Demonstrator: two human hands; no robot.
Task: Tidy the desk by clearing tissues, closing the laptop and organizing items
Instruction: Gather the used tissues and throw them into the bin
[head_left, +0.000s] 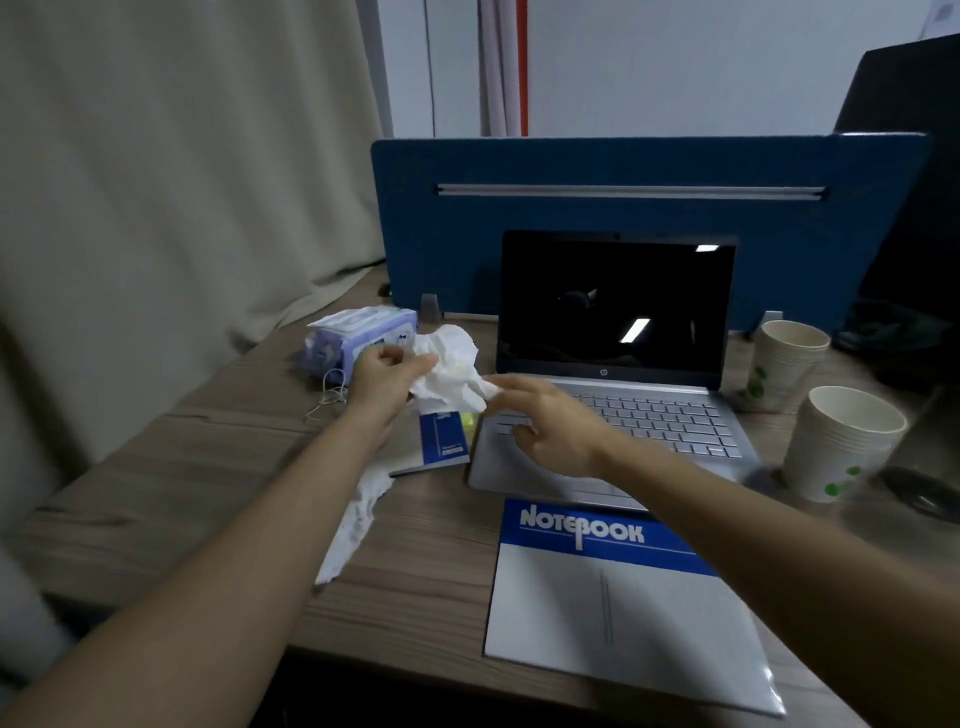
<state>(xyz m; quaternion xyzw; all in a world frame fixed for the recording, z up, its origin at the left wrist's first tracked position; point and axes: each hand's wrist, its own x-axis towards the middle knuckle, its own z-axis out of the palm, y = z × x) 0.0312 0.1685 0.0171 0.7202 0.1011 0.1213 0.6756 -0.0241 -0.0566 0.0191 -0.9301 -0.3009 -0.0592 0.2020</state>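
A crumpled tissue was held clamped in the left hand above the desk; the right hand, fingers apart, was held touching it beside the open laptop.

Count on the desk: 2 tissues, one crumpled, one flat. 1 tissue pack. 1 laptop, lid open. 2 notebooks, one large, one small. 2 stacks of paper cups, far and near; cups per stack can't be counted. 2 hands, left and right.
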